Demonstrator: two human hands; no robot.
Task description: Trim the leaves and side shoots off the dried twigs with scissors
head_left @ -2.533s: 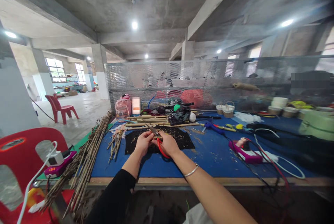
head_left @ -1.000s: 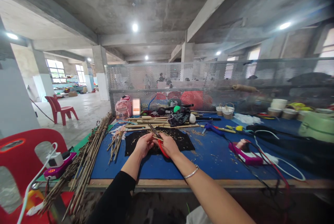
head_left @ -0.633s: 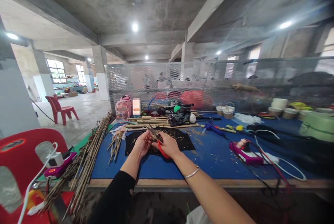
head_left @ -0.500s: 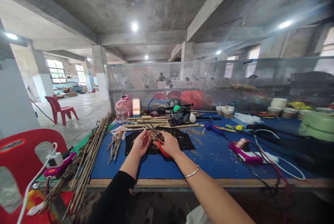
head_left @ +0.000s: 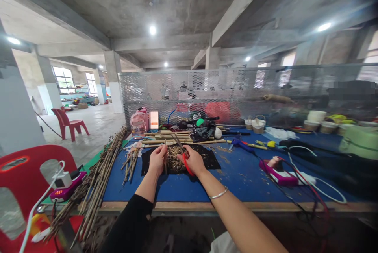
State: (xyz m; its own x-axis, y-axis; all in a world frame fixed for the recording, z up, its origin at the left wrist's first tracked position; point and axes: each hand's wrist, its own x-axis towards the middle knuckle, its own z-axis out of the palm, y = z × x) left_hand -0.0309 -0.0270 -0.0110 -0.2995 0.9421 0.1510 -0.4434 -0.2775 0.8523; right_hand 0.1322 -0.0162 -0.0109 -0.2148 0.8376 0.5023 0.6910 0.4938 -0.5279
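Observation:
My right hand point(head_left: 191, 159) grips scissors with red handles point(head_left: 186, 164), their dark blades pointing up and to the left. Pinched in the fingers of my left hand point(head_left: 158, 159) is a thin stick point(head_left: 165, 168), held roughly upright. Beneath and between both hands lies a black cloth point(head_left: 211, 158), covered in a heap of small brown cut pieces point(head_left: 176, 160). The scissor blades are a little to the right of the stick and apart from it.
Short sticks point(head_left: 130, 166) lie left of the cloth, beside a bundle of long twigs point(head_left: 100, 182). Bamboo lengths point(head_left: 183, 141) and yarn balls point(head_left: 217, 133) are behind. A blue glue gun point(head_left: 240, 144) and purple power strip point(head_left: 279, 174) with cables sit right, on the blue tabletop point(head_left: 236, 186).
My hands have moved apart, uncovering the heap of cut pieces. The stick now stands upright in my left fingers, and the scissors have shifted slightly right.

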